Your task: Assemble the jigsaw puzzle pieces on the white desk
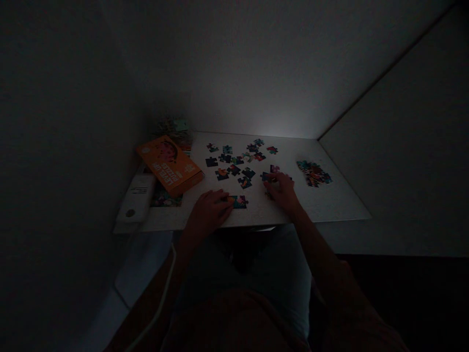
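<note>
Two joined puzzle pieces [240,201] lie flat near the table's front edge. My left hand [209,211] rests at their left end, fingers curled and closed onto them, covering part of that side. To the right, my right hand [284,193] pinches a dark puzzle piece [266,176] between thumb and fingers, low over the tabletop. Pink-toned pieces [274,168] show just beyond its fingers, and another piece [269,195] is partly hidden under it. Several loose puzzle pieces [234,169] are spread over the middle of the table, picture side up in most cases.
An orange puzzle box [170,165] lies at the left over a colourful sheet [164,198]. A white device [136,198] with a cable is at the front left corner. A cluster of pieces [314,173] sits at the right. Walls border the white table [333,208].
</note>
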`<state>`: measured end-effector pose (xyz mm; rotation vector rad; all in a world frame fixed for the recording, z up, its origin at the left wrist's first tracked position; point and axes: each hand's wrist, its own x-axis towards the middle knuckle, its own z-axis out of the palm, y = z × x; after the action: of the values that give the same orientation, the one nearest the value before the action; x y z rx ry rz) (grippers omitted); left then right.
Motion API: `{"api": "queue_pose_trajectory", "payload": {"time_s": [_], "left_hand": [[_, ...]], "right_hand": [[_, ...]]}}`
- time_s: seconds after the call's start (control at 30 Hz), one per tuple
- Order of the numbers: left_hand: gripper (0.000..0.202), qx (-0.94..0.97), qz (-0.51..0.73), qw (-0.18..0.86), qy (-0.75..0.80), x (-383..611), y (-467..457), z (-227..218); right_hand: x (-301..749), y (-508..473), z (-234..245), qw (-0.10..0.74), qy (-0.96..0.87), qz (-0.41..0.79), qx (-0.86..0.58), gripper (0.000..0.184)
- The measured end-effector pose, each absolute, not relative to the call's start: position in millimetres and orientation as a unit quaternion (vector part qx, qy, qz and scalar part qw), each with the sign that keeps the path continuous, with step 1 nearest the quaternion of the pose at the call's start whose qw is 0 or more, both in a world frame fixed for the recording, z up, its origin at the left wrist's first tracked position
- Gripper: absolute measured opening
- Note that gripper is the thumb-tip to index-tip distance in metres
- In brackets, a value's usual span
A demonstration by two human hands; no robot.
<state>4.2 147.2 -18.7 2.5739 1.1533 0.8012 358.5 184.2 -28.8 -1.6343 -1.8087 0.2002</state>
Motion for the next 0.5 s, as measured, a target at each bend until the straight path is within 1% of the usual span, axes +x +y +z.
{"api": "queue_pose_trajectory", "payload": {"time_s": [0.2,0.37,0.43,0.5], "left_hand": [[0.019,0.871,0.283,0.1,0.39,3.0,144.7,-18.8],[0.018,0.86,0.3,0.101,0.399,5.3,142.3,-20.0],[0.017,0.847,0.306,0.093,0.425,6.3,140.8,-18.5],[0.015,0.832,0.313,0.084,0.45,6.7,139.0,-16.6]], "right_hand": [[349.9,212.2,-14.6,0.299,-0.708,0.064,-0.636,0.036],[312.0,268.8,-4.6,0.242,-0.777,0.091,-0.574,0.036],[284.7,306.5,-3.5,0.223,-0.806,0.114,-0.537,0.039],[257.0,347.0,-3.9,0.203,-0.817,0.126,-0.525,0.05]]}}
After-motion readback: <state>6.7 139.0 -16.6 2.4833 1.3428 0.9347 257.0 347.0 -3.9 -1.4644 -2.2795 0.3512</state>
